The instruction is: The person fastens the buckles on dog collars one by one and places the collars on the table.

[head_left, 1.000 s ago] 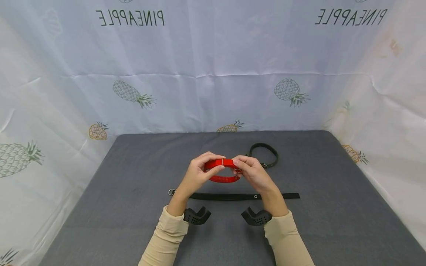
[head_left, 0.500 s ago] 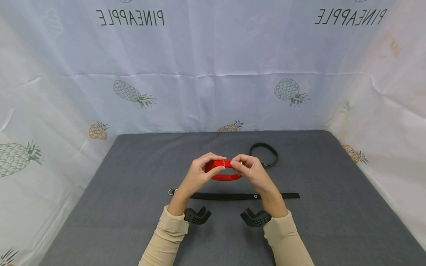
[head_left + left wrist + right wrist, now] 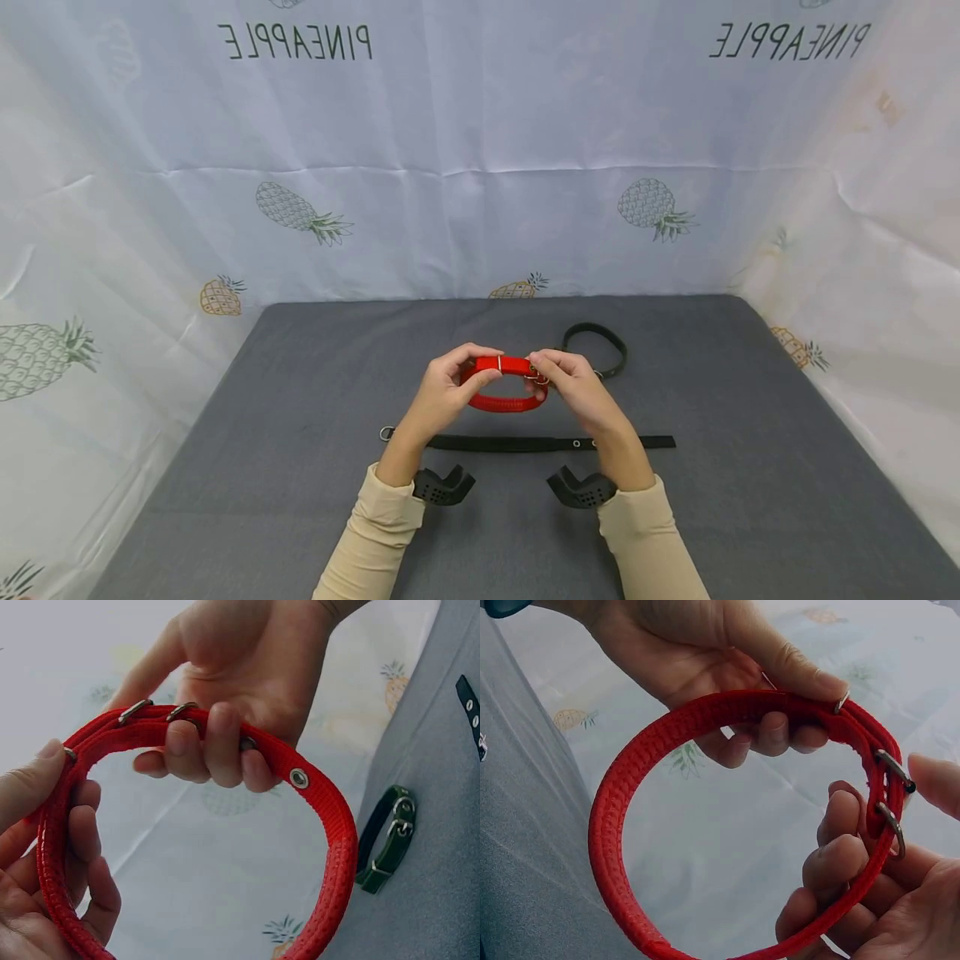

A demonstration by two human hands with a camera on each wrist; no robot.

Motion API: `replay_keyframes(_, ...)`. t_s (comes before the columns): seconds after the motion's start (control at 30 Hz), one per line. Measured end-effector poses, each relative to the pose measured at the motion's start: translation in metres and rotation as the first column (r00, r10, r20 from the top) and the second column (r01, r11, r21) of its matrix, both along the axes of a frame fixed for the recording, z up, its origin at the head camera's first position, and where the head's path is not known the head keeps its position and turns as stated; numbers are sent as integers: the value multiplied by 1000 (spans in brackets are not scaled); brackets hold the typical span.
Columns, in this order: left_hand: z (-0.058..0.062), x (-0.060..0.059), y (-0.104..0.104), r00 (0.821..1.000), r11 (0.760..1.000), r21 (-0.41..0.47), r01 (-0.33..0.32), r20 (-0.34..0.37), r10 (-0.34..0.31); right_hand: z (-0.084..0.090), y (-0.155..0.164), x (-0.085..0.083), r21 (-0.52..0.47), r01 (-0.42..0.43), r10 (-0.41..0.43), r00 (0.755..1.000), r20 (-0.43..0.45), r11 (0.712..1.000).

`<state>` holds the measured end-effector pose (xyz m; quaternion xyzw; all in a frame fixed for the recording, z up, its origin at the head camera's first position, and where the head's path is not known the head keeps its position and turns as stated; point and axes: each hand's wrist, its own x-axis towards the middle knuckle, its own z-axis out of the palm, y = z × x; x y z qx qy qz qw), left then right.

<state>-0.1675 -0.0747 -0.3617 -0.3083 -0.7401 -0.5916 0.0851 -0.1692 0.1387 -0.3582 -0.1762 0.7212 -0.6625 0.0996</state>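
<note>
Both hands hold up a red collar (image 3: pixel 506 405), bent into a loop above the grey table. The left hand (image 3: pixel 442 387) pinches its band near the metal keeper (image 3: pixel 842 703), thumb on the outside. The right hand (image 3: pixel 581 392) grips the band by the buckle (image 3: pixel 895 771) and D-ring (image 3: pixel 892 829). In the right wrist view the strap runs through the buckle, and the right thumb lies close to it. A metal eyelet (image 3: pixel 299 778) shows on the band in the left wrist view. The lower part of the loop looks padded and stitched.
A dark green collar (image 3: pixel 621 343) lies buckled in a loop behind the right hand. Under the forearms a black strap (image 3: pixel 495 443) with a ring and eyelets lies flat across the grey table (image 3: pixel 300 500). A pineapple-print curtain (image 3: pixel 480 233) surrounds the table.
The right hand shifted slightly left, then back right, and its thumb now sits clear of the buckle area. The red collar tilted a little with it; the left hand barely moved.
</note>
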Motion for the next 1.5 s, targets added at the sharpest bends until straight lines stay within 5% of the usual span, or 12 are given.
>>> replay_keyframes(0.27, 3, 2, -4, 1000, 998, 59, -22, 15, 21, 4, 1, -1, 0, -20, 20, 1000, 19, 1000)
replay_keyframes(0.77, 1, 1, -9, 993, 991, 119, -69, 102, 57, 7, 11, -5, -39, -187, 188, 982, 25, 982)
replay_keyframes(1.5, -4, 0, -22, 997, 999, 31, -30, 79, 27, 10, 13, -7, -37, -284, 284, 959, -4, 958)
